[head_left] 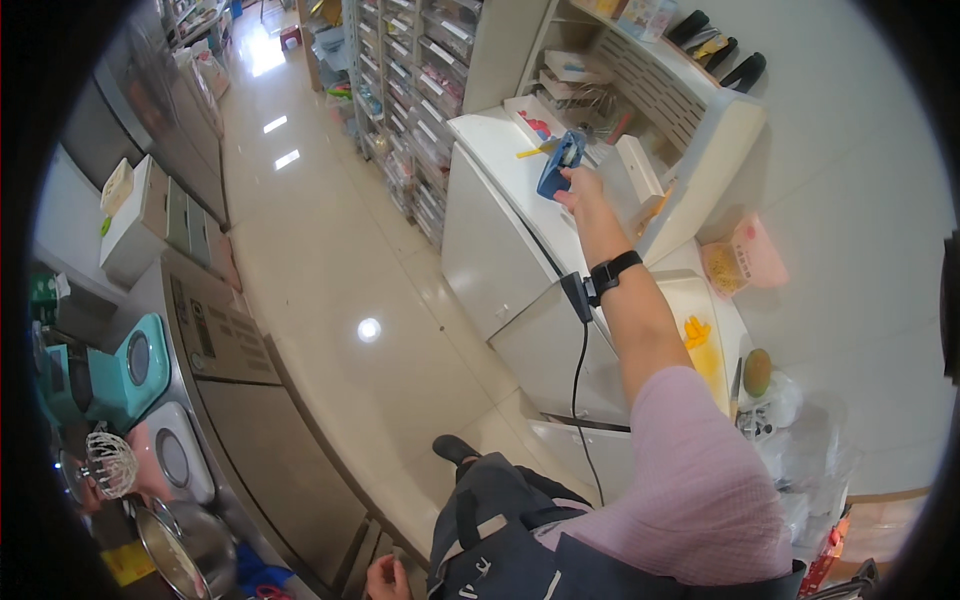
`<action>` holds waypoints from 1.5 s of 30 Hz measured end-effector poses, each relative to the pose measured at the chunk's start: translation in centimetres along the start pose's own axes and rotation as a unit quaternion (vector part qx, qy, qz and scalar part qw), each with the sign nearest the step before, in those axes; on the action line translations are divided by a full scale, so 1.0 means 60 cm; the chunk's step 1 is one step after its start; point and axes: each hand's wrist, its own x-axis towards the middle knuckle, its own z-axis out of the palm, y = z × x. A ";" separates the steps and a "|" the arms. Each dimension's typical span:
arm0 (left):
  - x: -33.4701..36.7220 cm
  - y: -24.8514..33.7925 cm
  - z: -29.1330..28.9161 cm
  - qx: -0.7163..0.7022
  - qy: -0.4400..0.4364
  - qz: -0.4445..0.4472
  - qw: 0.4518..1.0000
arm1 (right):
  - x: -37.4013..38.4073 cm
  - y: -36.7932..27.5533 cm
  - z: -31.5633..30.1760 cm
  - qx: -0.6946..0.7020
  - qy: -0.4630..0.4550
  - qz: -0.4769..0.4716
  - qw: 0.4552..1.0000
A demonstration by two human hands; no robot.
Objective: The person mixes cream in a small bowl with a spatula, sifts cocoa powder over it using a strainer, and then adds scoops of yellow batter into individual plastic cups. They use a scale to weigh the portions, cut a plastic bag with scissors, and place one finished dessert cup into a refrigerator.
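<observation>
My right hand (581,188) reaches far forward over a white counter (505,165). Its fingers are closed on a blue device (560,166) that looks like a tape dispenser. A thin yellow strip (530,153) lies just left of the device. At the lower edge my left hand (386,580) hangs beside the dark apron, only partly in view. Its fingers are loosely bent and a little apart, and nothing shows in them.
Clear-fronted drawers (430,90) stand beyond the counter. Nearer lie a board with yellow pieces (697,332), a knife (737,380) and a mango-like fruit (757,371). Kitchen scales (178,455), a whisk (110,463) and a metal bowl (205,550) crowd the left worktop.
</observation>
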 end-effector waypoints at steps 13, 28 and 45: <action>-0.063 -0.007 -0.014 0.024 0.084 -0.106 0.991 | -0.048 0.153 -0.030 -0.308 -0.103 -0.214 0.921; -0.421 -0.184 -0.077 -0.110 0.516 -0.306 0.792 | -0.973 0.463 0.120 -0.194 -0.751 -0.170 0.608; -0.719 -0.577 -0.324 0.010 0.466 -0.301 0.832 | -1.578 0.913 -0.090 -0.353 -0.831 -0.413 0.119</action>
